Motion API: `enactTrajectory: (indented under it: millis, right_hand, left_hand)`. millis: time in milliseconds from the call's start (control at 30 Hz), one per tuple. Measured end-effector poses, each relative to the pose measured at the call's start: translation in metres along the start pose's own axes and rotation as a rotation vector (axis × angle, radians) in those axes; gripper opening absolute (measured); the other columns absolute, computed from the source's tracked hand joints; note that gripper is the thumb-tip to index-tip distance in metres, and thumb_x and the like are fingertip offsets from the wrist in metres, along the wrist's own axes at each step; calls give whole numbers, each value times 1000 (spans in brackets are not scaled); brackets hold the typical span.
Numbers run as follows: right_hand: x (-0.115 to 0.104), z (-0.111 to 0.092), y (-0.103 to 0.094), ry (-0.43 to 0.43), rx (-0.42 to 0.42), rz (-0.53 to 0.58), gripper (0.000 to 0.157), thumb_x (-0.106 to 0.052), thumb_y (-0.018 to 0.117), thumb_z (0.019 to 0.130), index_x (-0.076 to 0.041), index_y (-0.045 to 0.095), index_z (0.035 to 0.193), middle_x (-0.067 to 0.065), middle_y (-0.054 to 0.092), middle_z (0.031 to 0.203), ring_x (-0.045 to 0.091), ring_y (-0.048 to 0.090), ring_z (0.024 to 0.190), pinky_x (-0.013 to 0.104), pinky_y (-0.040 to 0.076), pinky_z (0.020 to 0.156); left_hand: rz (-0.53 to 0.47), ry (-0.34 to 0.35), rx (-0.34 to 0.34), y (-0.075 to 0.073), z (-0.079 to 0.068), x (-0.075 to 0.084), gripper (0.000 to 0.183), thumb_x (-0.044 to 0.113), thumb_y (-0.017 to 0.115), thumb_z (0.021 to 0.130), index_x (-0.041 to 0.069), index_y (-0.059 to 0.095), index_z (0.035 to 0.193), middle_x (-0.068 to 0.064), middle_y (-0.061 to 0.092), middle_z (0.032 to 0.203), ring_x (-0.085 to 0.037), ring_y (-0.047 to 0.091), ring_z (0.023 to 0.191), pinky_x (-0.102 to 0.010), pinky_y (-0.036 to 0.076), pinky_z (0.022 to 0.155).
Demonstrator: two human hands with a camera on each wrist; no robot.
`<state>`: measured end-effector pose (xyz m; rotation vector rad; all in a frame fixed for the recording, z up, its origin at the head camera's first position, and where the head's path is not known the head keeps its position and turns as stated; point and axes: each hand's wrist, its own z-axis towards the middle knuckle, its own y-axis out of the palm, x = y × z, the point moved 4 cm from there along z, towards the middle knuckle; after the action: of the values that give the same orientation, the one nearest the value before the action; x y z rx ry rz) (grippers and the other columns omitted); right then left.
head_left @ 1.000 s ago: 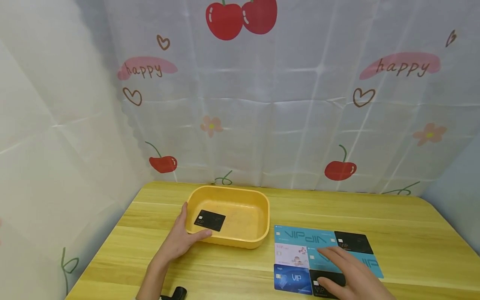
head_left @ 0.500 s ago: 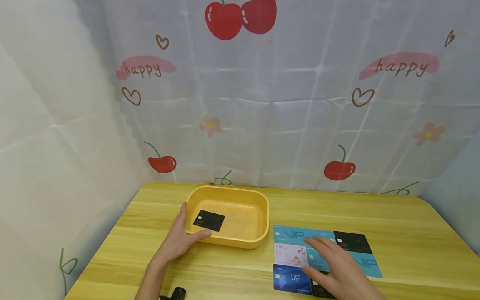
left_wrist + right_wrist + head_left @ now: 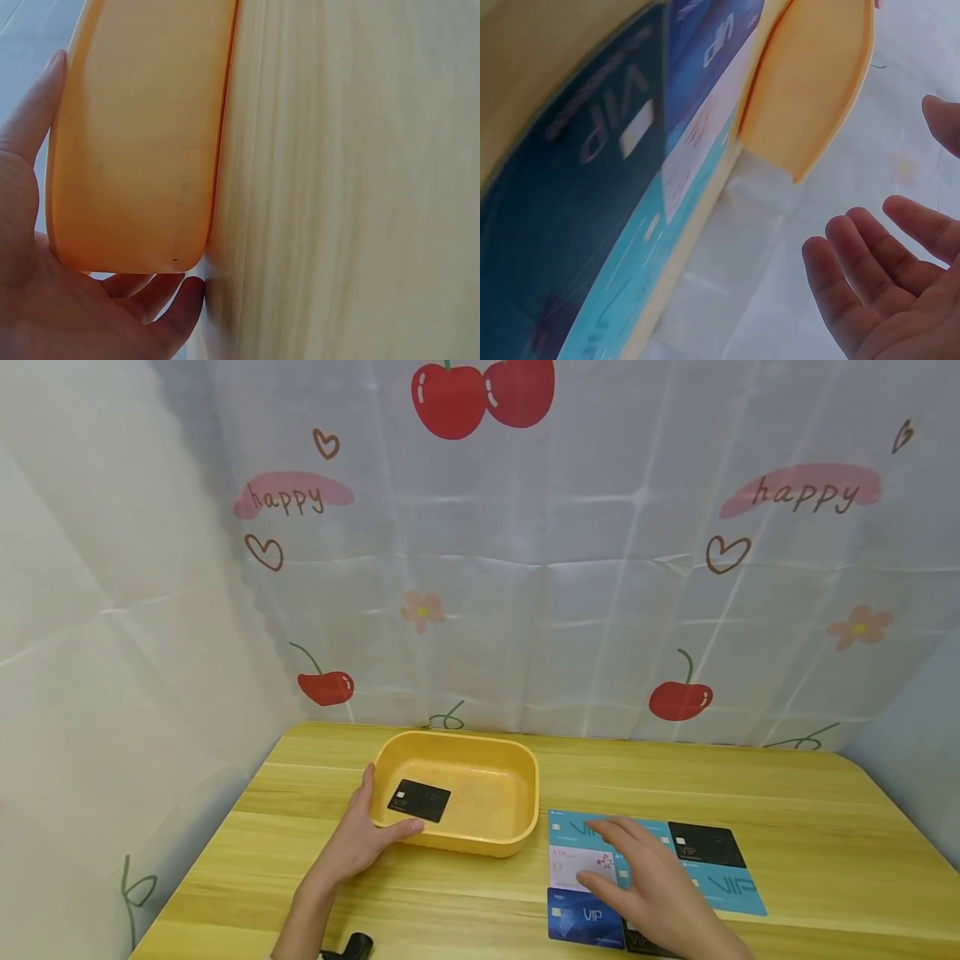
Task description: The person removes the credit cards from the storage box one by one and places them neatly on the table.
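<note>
My left hand (image 3: 358, 842) holds a yellow plastic tray (image 3: 480, 842) by its left end, thumb at the front rim and fingers against the outer wall. Inside the tray lies one black VIP card (image 3: 420, 801). Above a block of laid-out cards hovers my right hand (image 3: 660, 889), fingers spread and slightly bent, gripping nothing. Beneath or beside it are a pink card (image 3: 570, 864), a dark blue card (image 3: 585, 918), teal cards (image 3: 731, 889), a black card (image 3: 708, 845) at the far right and another black card (image 3: 570, 180), mostly covered in the head view.
The wooden table (image 3: 450, 910) carries the tray at left centre and the cards at right. A small black cylindrical object (image 3: 358, 947) shows at the front edge. A white curtain (image 3: 540, 635) with cherry prints hangs behind.
My right hand has moved left over the cards, uncovering more of the teal card on the right and covering part of the pink one. The left hand and tray stay put.
</note>
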<state>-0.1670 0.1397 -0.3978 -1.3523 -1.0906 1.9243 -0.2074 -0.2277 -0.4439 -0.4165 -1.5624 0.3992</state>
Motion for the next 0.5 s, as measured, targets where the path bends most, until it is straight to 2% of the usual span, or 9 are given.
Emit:
enactTrajectory:
  millis: [167,300,500]
  right_hand:
    - [-9,8,4,-24,39,25,55,-46,77,84,-17,64,129,-2,61,123,21,59,110,48,53,88]
    - [-15,14,7,-32,54,67,53,-40,79,84,-17,64,128,-1,62,121,19,61,106,43,55,84]
    - [-20,21,15,-22,36,126,55,-48,76,84,-17,65,127,-4,62,119,19,62,104,40,56,82]
  left_hand:
    - [3,-1,4,-1,1,0,124,44,81,79,7,-8,158,-26,4,160,-41,13,144,-59,14,114]
    - [-4,6,4,-1,1,0,124,44,82,79,6,-8,158,-25,3,160,-40,11,145,-59,13,115]
    - [-6,4,0,0,1,-1,125,43,82,79,6,-8,157,-25,2,161,-40,9,146,-58,11,115]
